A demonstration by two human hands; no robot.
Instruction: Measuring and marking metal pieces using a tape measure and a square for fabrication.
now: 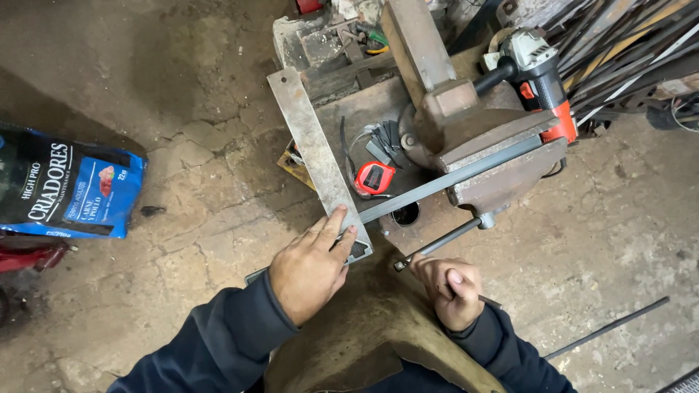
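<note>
My left hand (313,266) presses flat on the corner of a large steel square (314,149), whose long blade runs up and to the left. The square's corner butts against a grey flat bar (451,178) clamped in a rusty bench vise (502,156). My right hand (453,287) is closed in a fist around a thin dark stick-like tool whose tip pokes out at the right. It sits just below the end of the vise handle (437,247). Dark blue sleeves cover both arms.
A red tape measure (373,178) lies on the metal bench beside the vise. An angle grinder (539,73) rests behind it, near a pile of metal rods (626,44). A blue bag (65,189) lies on the cracked concrete floor at left; a thin rod (608,327) at right.
</note>
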